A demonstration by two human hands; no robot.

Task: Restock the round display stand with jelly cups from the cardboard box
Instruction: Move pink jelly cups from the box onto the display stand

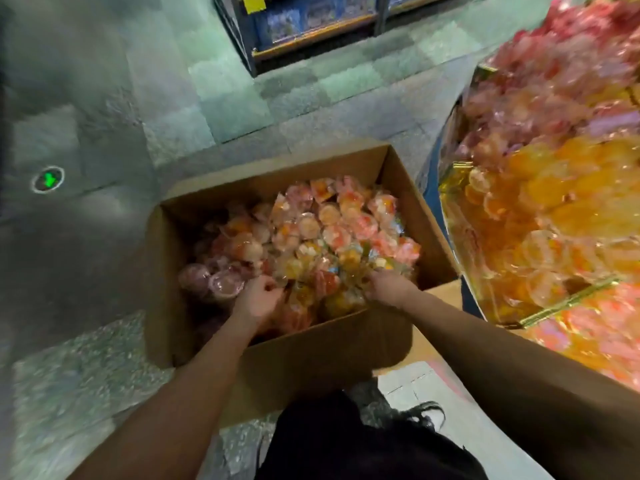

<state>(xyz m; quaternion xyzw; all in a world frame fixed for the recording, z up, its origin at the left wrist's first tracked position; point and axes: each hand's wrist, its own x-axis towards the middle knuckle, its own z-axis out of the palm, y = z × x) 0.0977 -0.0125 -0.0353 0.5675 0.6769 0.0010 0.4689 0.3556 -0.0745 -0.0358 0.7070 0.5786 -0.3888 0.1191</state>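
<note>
Inside cardboard box point(311, 344): left hand point(258, 299), right hand point(389, 284) grip jelly cups point(322, 230).

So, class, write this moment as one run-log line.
stage: picking | left hand: in cardboard box, gripping jelly cups | right hand: in box, on cups | display stand: to the right

Open cardboard box point(322, 344) heaped with jelly cups point(329, 230)

Both your hands are down in the cardboard box point(311, 344) at frame center: left hand point(258, 299) & right hand point(389, 285) curl into the jelly cups point(332, 230). Round display stand point(554, 209) fills the right side, w/ shelves point(311, 29) at top.
</note>
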